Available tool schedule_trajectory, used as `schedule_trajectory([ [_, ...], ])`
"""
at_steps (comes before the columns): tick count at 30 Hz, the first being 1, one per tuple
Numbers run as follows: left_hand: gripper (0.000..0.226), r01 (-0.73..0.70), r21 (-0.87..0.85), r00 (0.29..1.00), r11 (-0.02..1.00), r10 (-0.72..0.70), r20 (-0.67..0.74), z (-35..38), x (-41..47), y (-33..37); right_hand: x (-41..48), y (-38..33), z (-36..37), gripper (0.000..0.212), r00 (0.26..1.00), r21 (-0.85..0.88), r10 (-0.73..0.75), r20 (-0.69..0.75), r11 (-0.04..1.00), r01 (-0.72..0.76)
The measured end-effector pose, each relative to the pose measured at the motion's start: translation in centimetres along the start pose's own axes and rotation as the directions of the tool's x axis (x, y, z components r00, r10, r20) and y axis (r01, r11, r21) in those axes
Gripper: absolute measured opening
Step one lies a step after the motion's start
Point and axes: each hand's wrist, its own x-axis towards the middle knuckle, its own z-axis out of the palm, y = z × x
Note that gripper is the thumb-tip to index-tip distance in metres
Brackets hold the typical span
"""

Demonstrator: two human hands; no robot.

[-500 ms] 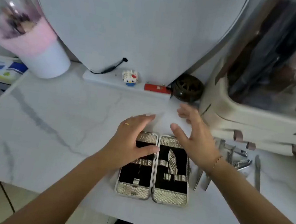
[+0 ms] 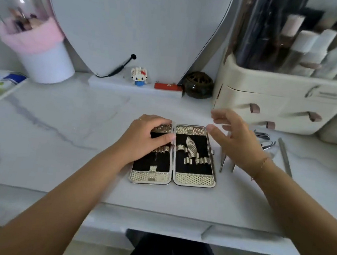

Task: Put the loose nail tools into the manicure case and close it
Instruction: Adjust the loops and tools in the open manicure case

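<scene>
The manicure case [image 2: 193, 179] lies open and flat on the marble desk, two black-lined halves with gold textured ends and empty holder loops. My left hand [image 2: 146, 137] rests on the upper part of its left half, fingers bent over the top edge. My right hand [image 2: 234, 140] hovers open just right of the case, holding nothing. Several loose metal nail tools lie on the desk to the right: thin tools [image 2: 222, 163] partly hidden under my right hand, nail clippers [image 2: 262, 135], another clipper [image 2: 267, 145] and a long file [image 2: 285, 157].
A cream drawer organiser [image 2: 279, 103] with bottles stands at the back right, close behind the tools. At the back are a dark round jar [image 2: 198, 85], a red item [image 2: 168, 87], a small block figure [image 2: 139, 76] and a pink-and-white brush holder [image 2: 37, 47]. The desk's front edge [image 2: 155, 210] runs just below the case.
My left hand has settled onto the case's left half with fingers bent over its top. My right hand has drawn off to the right, uncovering the right half.
</scene>
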Motion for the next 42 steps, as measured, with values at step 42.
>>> schedule_trajectory([
  [42,0.034,0.147,-0.331,0.985,0.932,-0.168,-0.035,-0.6,0.1,-0.6,-2.4,-0.1,-2.2,0.039,0.878,-0.528,0.476,-0.051,0.733,-0.428],
])
